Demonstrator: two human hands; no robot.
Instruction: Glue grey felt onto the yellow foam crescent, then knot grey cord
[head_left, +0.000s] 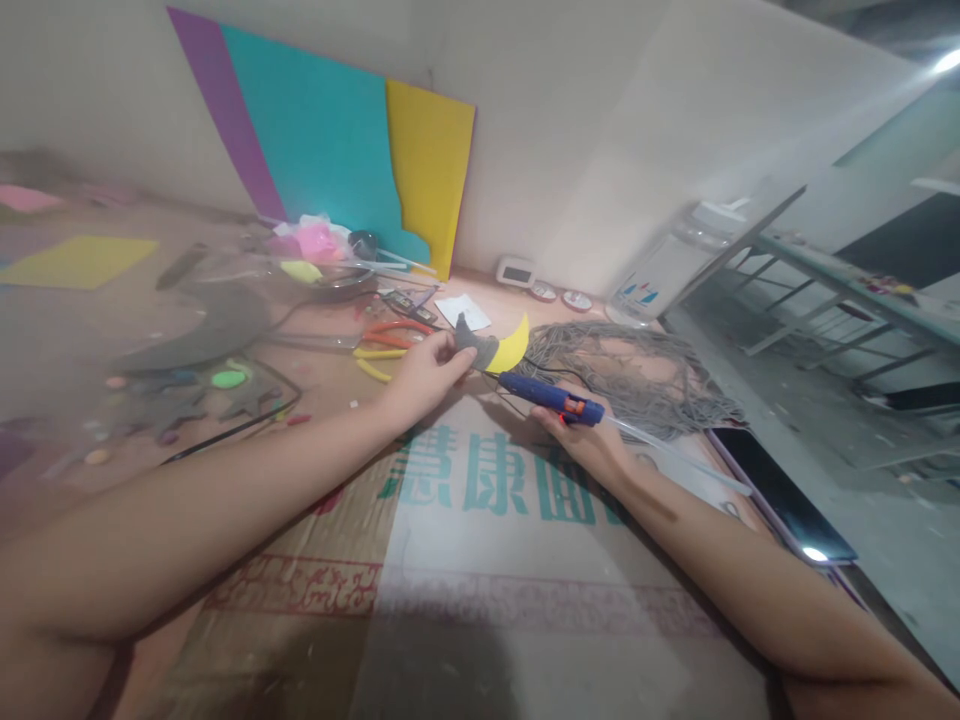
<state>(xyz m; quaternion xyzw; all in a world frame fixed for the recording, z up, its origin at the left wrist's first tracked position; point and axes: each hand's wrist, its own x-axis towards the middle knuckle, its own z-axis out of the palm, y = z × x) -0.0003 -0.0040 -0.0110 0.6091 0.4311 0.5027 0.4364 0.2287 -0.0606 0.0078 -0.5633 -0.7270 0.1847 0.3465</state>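
Gripped in the right hand (pixel 581 432) is a blue glue gun (pixel 551 397), from whose rear a clear stick (pixel 686 457) protrudes. Pinched between left-hand (pixel 436 372) thumb and fingers is a grey-and-yellow crescent piece (pixel 513 346), held just above the gun's nozzle; whether they touch cannot be told. Beneath both arms, a sheet printed with teal characters and a red patterned band (pixel 480 580) is spread on the table. Against the wall, a purple, teal and yellow board (pixel 322 130) is propped. Right of the crescent, tangled grey cord (pixel 705 392) is heaped, with a clear lidded bottle (pixel 660 268) stood behind and a dark-screened phone (pixel 776 487) laid nearer. Orange-handled scissors (pixel 397 329) are placed beside the left hand; a small white device (pixel 515 271) is set by the wall.
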